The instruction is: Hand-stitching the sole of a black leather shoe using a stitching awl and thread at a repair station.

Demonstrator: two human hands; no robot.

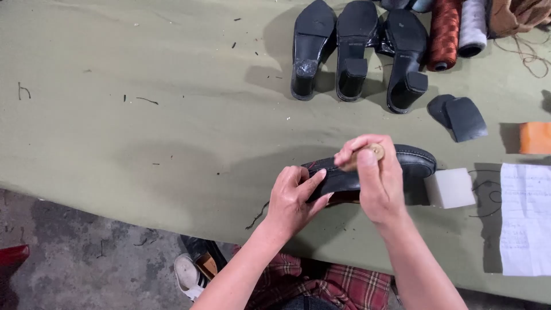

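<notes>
A black leather shoe [413, 162] lies on its side on the olive-green table [143, 115], near the front edge. My left hand [293, 198] grips its heel end, fingers wrapped over the upper. My right hand [373, 178] is closed around a wooden-handled tool [374, 151], whose round handle end shows above my thumb. The tool's tip is hidden behind my fingers, against the shoe's side.
Three black heeled shoes [356, 49] lie sole-up at the back. Beside them stand thread spools [445, 31]. Two loose black heel pieces [462, 117], a white block [450, 188], an orange block [535, 138] and a sheet of paper [525, 218] lie to the right.
</notes>
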